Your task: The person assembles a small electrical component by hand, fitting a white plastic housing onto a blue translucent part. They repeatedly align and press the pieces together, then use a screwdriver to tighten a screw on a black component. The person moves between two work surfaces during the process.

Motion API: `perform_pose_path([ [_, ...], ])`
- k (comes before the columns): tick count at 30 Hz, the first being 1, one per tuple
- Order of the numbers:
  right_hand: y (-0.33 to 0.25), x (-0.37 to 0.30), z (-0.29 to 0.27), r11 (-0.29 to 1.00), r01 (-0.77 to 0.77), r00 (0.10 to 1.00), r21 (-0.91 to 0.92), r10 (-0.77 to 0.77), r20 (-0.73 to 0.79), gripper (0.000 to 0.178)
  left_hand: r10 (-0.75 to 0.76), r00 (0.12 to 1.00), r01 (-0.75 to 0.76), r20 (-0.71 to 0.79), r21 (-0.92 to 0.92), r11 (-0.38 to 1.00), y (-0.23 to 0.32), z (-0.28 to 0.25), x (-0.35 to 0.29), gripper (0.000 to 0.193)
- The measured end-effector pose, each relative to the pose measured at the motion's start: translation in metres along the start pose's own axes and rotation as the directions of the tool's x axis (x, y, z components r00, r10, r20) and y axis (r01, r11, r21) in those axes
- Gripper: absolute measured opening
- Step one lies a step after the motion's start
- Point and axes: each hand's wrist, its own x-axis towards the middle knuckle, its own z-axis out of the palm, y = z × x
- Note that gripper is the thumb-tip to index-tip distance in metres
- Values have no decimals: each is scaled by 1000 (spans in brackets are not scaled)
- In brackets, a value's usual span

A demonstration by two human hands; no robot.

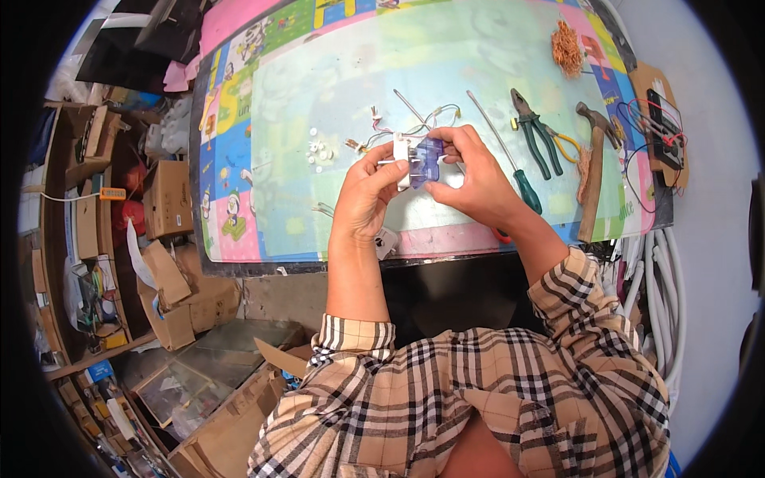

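Over the table's near middle, my left hand (pixel 363 195) is closed on a white plastic piece (pixel 402 150). Thumb and fingers of my right hand (pixel 478 179) grip a translucent blue-purple plastic housing (pixel 428 163). The two pieces meet edge to edge; whether they are joined I cannot tell. Beyond them lie thin wires with small connectors (pixel 376 118) and a screwdriver shaft (pixel 408 103), partly covered by my hands. Several small white round pieces (pixel 319 150) are scattered to the left. A white plug-like part (pixel 386 242) sits by my left wrist.
Right of my hands lie a green-handled screwdriver (pixel 522 185), green pliers (pixel 538 135), a yellow-handled tool (pixel 567 145) and a hammer (pixel 592 179). A copper wire bundle (pixel 566 52) is farther back. A multimeter (pixel 665 131) stands at the right edge. Shelves and cardboard boxes (pixel 169 197) fill the left.
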Motion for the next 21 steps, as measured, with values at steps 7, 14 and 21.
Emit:
perform_pose_path([
  [7, 7, 5, 10, 999, 29, 998, 25, -27, -62, 57, -56, 996, 66, 76, -132, 989, -5, -1, 2, 39],
  [14, 8, 8, 8, 995, 64, 997, 79, -60, -54, 48, -46, 997, 59, 60, -253, 966, -3, 5, 2, 32],
  [21, 13, 10, 11, 990, -22, 1000, 136, 20, 12, 46, -70, 992, 105, 107, -366, 925, -9, -2, 8, 39],
])
